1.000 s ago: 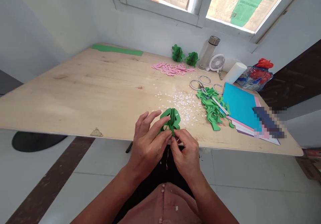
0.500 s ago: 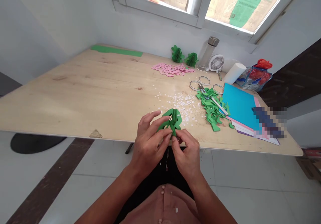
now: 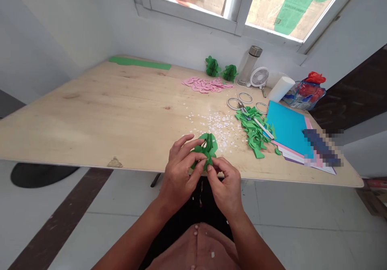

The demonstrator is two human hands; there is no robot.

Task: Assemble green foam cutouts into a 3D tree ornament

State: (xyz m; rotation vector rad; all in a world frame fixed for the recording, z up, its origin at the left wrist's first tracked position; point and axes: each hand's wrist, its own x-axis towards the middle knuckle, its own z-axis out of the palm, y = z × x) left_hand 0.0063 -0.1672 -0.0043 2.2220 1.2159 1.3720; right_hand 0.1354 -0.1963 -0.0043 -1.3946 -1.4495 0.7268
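Note:
A layered green paper cutout (image 3: 211, 145) with rounded lobes is held between my two hands at the table's front edge. My left hand (image 3: 180, 169) pinches it from the left with thumb and index finger, its other fingers bent over the paper's left side. From the right, the thumb and index finger of my right hand (image 3: 225, 181) grip the lower edge of the same cutout. The layers are partly fanned apart at the top. Small white paper bits (image 3: 222, 126) lie scattered on the table just beyond it.
Green scraps (image 3: 255, 135) with scissors (image 3: 242, 107) and a white pen lie right of my hands, beside blue paper sheets (image 3: 287, 124). Tape rings (image 3: 245, 97), pink cutouts (image 3: 205, 85), two standing green paper shapes (image 3: 212, 66), a bottle (image 3: 249, 66) and a small fan (image 3: 259, 77) are farther back.
The cutout's layers sit slightly more spread at the top, and it has tilted a little between my fingers. Both hands keep their pinch on it.

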